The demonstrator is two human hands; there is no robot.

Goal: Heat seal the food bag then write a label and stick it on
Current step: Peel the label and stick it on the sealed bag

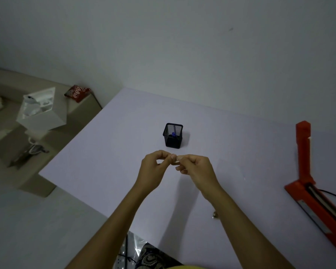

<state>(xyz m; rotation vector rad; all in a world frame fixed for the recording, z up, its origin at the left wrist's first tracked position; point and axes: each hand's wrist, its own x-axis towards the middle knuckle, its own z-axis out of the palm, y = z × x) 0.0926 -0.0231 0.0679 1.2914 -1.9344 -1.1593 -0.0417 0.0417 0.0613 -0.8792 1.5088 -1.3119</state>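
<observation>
My left hand (153,167) and my right hand (196,167) meet above the middle of the white table (105,152). Between their fingertips they pinch a small pale label (176,161), mostly hidden by the fingers. Just beyond the hands stands a black mesh pen holder (173,135) with a blue-capped pen (173,134) inside. An orange heat sealer (310,183) lies at the right edge with its arm raised open. A faint clear bag (233,169) seems to lie flat on the table right of my hands; its outline is hard to tell.
A black cable (332,194) runs from the sealer. A small metallic object (215,215) sits near my right forearm. Left of the table, lower down, are a white box (41,111) and a red snack packet (78,93). A wall rises behind the table.
</observation>
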